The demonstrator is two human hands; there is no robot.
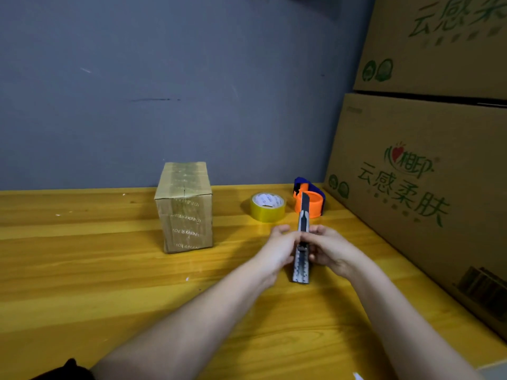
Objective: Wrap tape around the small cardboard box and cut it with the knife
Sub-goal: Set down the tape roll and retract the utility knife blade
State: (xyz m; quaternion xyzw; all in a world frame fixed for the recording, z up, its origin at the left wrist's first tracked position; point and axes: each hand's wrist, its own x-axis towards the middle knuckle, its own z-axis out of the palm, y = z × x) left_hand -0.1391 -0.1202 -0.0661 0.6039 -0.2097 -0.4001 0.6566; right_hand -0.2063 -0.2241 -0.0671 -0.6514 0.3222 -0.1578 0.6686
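Both of your hands are on the knife (301, 249), held above the yellow wooden surface (109, 270) toward its right side. Your left hand (277, 249) closes on the left side of the handle, and its fingers (281, 229) are curled around the body. Your right hand (327, 249) closes on the right side, its fingers (319, 230) bent around the same section. The knife points away from you, its dark front end raised toward the far edge and its grey ribbed rear end nearest you. Whether a blade is extended cannot be told.

The small cardboard box (185, 207) stands upright on the surface, left of your hands and well apart from them. Clear tape already shows along its top face and down the front. Printed lettering on the front is too blurred to read.

The roll of yellow tape (267, 207) lies flat on the surface just beyond your hands, between the box and an orange and blue tape dispenser (310, 198). The raised front of the knife overlaps the dispenser from this angle; contact cannot be confirmed.

Two large cartons (428, 174) with green printing are stacked along the right edge of the surface. A grey wall (164, 91) stands behind.
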